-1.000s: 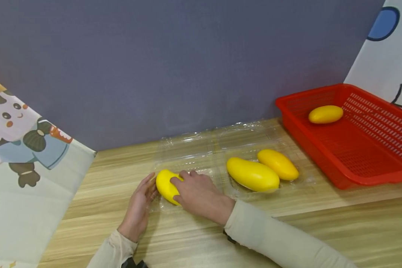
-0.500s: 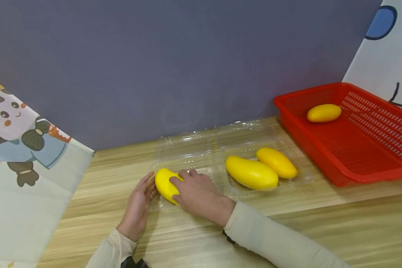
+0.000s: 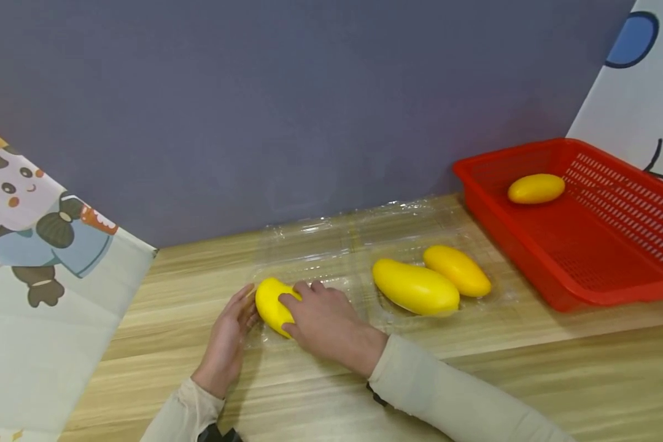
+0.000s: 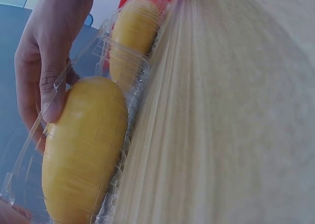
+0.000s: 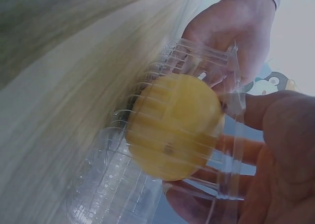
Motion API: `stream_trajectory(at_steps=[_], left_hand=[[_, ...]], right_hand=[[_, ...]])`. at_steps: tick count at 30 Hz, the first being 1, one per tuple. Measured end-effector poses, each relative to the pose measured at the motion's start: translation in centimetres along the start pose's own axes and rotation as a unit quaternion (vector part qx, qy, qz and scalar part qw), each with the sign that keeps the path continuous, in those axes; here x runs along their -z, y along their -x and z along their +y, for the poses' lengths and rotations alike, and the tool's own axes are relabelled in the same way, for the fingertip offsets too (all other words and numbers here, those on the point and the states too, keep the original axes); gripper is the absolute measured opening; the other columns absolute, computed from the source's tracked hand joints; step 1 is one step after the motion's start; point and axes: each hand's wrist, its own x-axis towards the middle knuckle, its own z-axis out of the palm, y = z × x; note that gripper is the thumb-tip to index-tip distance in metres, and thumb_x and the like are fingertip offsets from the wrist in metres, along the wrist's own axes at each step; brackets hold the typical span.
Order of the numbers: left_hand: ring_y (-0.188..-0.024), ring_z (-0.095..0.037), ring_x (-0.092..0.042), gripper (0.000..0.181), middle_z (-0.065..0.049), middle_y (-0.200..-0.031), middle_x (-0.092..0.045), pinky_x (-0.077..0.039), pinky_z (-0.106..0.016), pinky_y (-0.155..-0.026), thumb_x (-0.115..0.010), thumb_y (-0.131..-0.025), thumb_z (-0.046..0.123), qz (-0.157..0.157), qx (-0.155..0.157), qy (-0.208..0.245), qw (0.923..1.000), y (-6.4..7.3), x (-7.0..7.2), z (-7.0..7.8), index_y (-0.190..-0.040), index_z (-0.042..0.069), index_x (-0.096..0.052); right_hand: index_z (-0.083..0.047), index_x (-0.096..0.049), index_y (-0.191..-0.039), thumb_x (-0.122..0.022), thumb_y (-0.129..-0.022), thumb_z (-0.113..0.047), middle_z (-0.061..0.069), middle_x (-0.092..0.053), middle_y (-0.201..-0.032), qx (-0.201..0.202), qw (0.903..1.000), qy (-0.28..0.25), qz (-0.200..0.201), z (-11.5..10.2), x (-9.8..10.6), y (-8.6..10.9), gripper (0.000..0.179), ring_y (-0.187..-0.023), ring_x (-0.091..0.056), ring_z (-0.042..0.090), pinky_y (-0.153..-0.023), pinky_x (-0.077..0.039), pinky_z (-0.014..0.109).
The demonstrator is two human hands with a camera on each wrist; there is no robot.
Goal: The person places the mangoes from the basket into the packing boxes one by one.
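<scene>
One yellow mango lay long-ways, back to front, inside the left clear box. From the box's right, the right hand had it in a half-closed grip; by the box's left, the left hand had nearly straight fingers.

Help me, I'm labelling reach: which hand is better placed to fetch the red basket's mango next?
Probably the right hand: it is nearer the red basket and the mango inside, though it would first need to release the gripped mango. The left hand lies farther away.
</scene>
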Motion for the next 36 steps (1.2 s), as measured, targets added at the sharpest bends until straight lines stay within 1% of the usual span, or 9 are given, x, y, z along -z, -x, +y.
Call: stream_trajectory(at_steps=[5, 13, 19, 25, 32, 36], left_hand=[[-0.149, -0.028, -0.028, 0.053, -0.013, -0.165, -0.023, -0.020, -0.044, -0.125, -0.016, -0.109, 0.027, -0.002, -0.002, -0.005, 1.0000, 0.04, 0.00, -0.07, -0.159, 0.010, -0.017], [-0.149, -0.027, -0.028, 0.052, -0.013, -0.165, -0.023, -0.021, -0.043, -0.125, -0.016, -0.109, 0.026, 0.000, -0.003, -0.008, 1.0000, -0.01, 0.00, -0.14, -0.159, 0.010, -0.017], [-0.150, -0.028, -0.026, 0.053, -0.012, -0.166, -0.021, -0.019, -0.044, -0.125, -0.016, -0.109, 0.026, -0.005, -0.005, -0.009, 0.9999, 0.05, 0.05, -0.11, -0.160, 0.010, -0.016], [-0.151, -0.028, -0.024, 0.053, -0.012, -0.166, -0.020, -0.019, -0.045, -0.126, -0.016, -0.110, 0.027, -0.007, -0.003, -0.011, 0.9999, 0.08, 0.11, -0.16, -0.160, 0.011, -0.015], [-0.150, -0.026, -0.026, 0.053, -0.010, -0.166, -0.021, -0.019, -0.042, -0.125, -0.015, -0.109, 0.027, -0.007, 0.000, -0.008, 0.9999, -0.01, 0.08, -0.14, -0.160, 0.011, -0.014], [-0.149, -0.026, -0.026, 0.053, -0.010, -0.166, -0.021, -0.019, -0.042, -0.125, -0.014, -0.109, 0.027, -0.008, 0.000, -0.011, 0.9999, 0.01, 0.10, -0.11, -0.160, 0.012, -0.014]], right_hand=[[-0.025, -0.056, -0.139, -0.058, -0.097, -0.049, 0.003, -0.061, -0.134, 0.005, 0.9999, 0.003, 0.009, 0.06, -0.12, 0.12, 0.049, -0.116, -0.062, 0.026, -0.088, -0.059, 0.038], [-0.026, -0.056, -0.140, -0.056, -0.098, -0.050, 0.003, -0.061, -0.135, 0.007, 1.0000, 0.006, 0.004, 0.04, -0.04, 0.13, 0.048, -0.117, -0.062, 0.025, -0.089, -0.058, 0.038], [-0.025, -0.058, -0.137, -0.046, -0.103, -0.046, 0.002, -0.063, -0.130, 0.027, 0.9992, 0.024, 0.018, 0.05, -0.13, 0.09, 0.042, -0.108, -0.063, 0.022, -0.081, -0.060, 0.035], [-0.024, -0.056, -0.139, -0.047, -0.104, -0.042, 0.003, -0.063, -0.131, 0.033, 0.9988, 0.033, 0.014, 0.18, -0.19, 0.12, 0.040, -0.108, -0.064, 0.023, -0.079, -0.060, 0.035], [-0.023, -0.054, -0.142, -0.047, -0.103, -0.043, 0.004, -0.059, -0.137, 0.030, 0.9995, 0.007, 0.011, 0.33, -0.10, 0.25, 0.044, -0.115, -0.062, 0.025, -0.084, -0.060, 0.037], [-0.024, -0.055, -0.142, -0.048, -0.103, -0.043, 0.004, -0.059, -0.138, 0.028, 0.9996, -0.001, 0.010, 0.34, -0.09, 0.18, 0.044, -0.115, -0.061, 0.025, -0.084, -0.060, 0.037]])
